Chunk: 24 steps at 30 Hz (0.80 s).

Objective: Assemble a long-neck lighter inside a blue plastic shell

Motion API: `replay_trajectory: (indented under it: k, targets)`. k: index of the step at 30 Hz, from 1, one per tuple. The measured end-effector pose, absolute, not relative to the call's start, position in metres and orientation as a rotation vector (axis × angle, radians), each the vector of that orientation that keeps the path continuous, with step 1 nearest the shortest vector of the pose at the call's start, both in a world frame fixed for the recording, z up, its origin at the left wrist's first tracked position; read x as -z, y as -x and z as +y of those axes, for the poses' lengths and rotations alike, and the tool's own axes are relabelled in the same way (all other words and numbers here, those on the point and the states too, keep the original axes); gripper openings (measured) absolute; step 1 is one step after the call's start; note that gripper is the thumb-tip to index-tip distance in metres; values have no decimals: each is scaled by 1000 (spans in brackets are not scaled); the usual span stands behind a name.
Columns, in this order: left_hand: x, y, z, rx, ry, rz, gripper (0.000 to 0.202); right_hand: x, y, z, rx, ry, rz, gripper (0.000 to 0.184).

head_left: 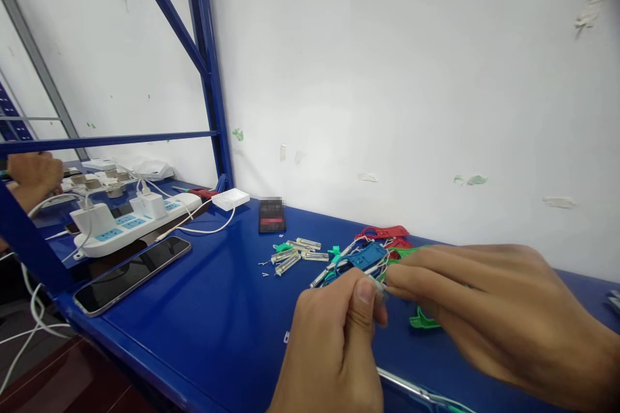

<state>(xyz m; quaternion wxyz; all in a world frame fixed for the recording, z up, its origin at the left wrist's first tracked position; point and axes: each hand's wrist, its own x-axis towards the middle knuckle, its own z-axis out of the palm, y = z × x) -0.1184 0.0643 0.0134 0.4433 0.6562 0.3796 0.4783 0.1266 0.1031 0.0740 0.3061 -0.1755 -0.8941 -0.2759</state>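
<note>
My left hand [339, 335] is closed, its thumb and forefinger pinching a small pale, see-through piece [380, 286] that my fingers mostly hide. At the same piece, the fingertips of my right hand [494, 303] are pressed together; what they grip is hidden. Just behind my hands lies a pile of plastic strap-like parts: red [385, 232], blue [368, 255] and green, mixed with white cords. A green plastic part [424, 319] shows under my right hand. Several clear tubes [288, 263] lie left of the pile. Below my hands runs a thin silvery rod [404, 384].
On the blue table [194, 329] a dark phone [133, 274] lies at the left edge, near a white power strip [140, 226] with plugs and cables. A white box [231, 199] and a dark flat device [272, 215] sit further back. Beyond the blue frame post [213, 90] is another person's hand [36, 171].
</note>
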Motion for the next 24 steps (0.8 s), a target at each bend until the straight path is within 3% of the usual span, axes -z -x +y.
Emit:
replay_trajectory:
  k: [3,7,12,18,22,24]
  targets:
    - [-10,118,65,-1184,-1654,934,60,-77,-127,105,749,409,-2425,41]
    - [-12,115,63,-1212,-1698,953,59,-52,-138,97,643,548,-2260,15]
    - [-16,117,59,-1202,-1814,1018,58,-10,-155,88,565,628,-2125,24]
    - [-15,119,63,-1173,-1907,1032,53,-21,-152,93,692,556,-2140,10]
    - [-25,113,66,-1255,-1898,1063,55,-39,-144,94,919,477,-2211,31]
    - [-33,109,68,-1305,-1875,1078,57,-44,-140,93,930,467,-2224,32]
